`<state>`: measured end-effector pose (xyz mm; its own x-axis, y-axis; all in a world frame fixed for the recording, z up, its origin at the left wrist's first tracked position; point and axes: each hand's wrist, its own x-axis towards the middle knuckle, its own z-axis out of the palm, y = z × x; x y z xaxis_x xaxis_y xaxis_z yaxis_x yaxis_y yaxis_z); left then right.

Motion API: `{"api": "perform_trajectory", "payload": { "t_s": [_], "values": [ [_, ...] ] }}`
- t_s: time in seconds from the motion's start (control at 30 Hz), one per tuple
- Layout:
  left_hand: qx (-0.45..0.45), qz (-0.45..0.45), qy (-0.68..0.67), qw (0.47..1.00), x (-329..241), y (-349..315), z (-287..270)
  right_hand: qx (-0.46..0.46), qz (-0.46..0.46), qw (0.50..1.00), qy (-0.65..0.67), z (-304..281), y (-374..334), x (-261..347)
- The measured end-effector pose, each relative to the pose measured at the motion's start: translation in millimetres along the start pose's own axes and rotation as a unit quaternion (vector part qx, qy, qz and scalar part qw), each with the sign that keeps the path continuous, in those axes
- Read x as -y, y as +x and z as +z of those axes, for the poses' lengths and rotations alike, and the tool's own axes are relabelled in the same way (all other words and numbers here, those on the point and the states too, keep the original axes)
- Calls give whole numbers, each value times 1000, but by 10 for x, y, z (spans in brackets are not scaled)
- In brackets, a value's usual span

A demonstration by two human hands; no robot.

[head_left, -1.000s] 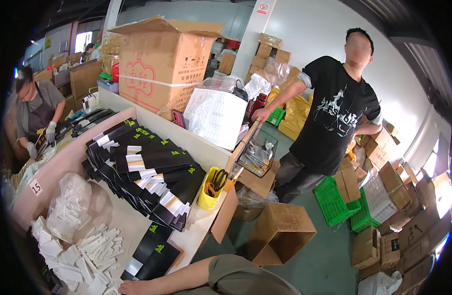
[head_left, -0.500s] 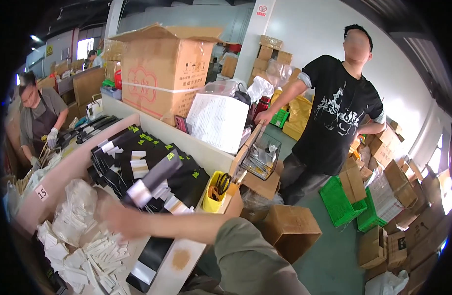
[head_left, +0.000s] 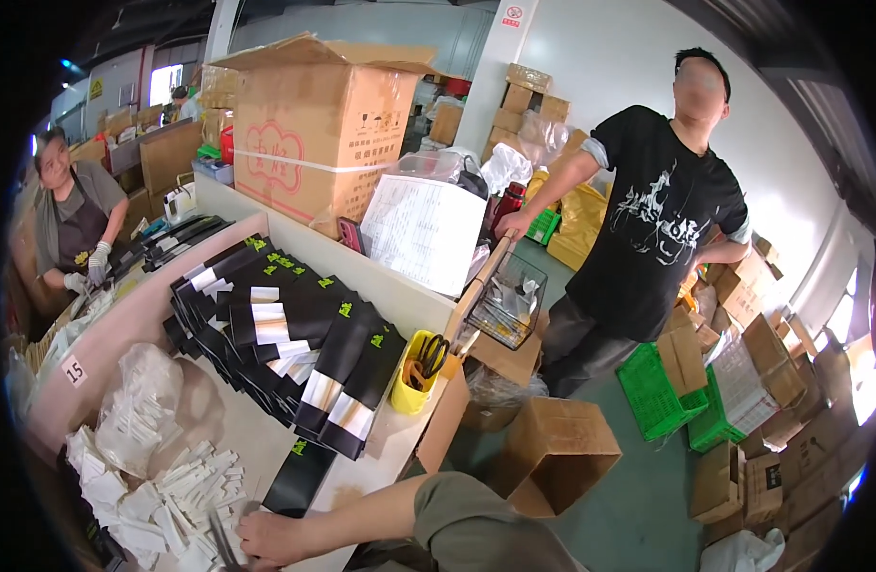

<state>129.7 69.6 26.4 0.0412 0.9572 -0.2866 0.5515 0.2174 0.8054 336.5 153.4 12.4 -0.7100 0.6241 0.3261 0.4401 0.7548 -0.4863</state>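
My right hand is low in the view, its fingers curled beside a thin dark strip. Whether the fingers grip that strip I cannot make out. To its left lies a heap of small white folded paper pieces, with a clear plastic bag of more white pieces behind it. Beyond my forearm a black flat packet rests on the table. Farther back, many black packets with white bands and green marks overlap in a pile. My left hand is out of the picture.
A yellow holder with scissors stands at the table's right edge. Behind the low partition are a large carton and a written sheet. One person stands at the right; another works at the left. Boxes sit on the floor.
My right hand has come down toward the lower edge, nearer the white pieces. A blurred black packet above the pile now lies among the others. The person at the left has raised their head.
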Motion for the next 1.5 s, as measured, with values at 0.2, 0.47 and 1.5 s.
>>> {"api": "perform_trajectory", "payload": {
  "t_s": [0.2, 0.47, 1.5],
  "values": [
    [-196, 116, -32, 973, 752, -171, 23, 202, 104, 972, -63, 318, 227, 217],
    [-192, 34, 177, 965, -99, -831, 39, 311, 223, 922, -57, -292, 37, 302],
    [-506, -199, 356, 760, 1110, -1659, -1859, -45, 86, 995, -3, -232, 1095, -500]
  ]
}}
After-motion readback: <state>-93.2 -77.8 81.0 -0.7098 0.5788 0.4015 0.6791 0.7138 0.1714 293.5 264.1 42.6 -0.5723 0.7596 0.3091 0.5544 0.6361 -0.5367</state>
